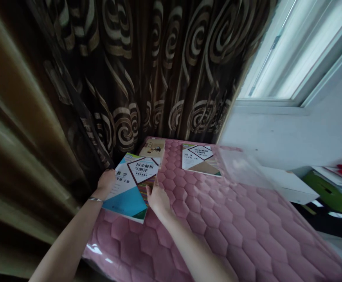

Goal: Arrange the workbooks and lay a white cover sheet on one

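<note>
A blue and white workbook (131, 184) with Chinese print on its cover is held between my two hands at the left end of the table. My left hand (106, 182), with a bracelet at the wrist, grips its left edge. At the right edge my right hand (157, 199) has its thumb on the cover; its other fingers are mostly hidden. Behind the workbook, a tan book (152, 147) is partly covered by it. Farther right, a brown and white workbook (200, 159) lies flat on the table.
A pink quilted cloth under clear plastic covers the table (235, 227). Dark patterned curtains (171, 70) hang along the back and left. To the right are a white box (291, 186), a green container (326, 192) with papers, and a window (276, 58).
</note>
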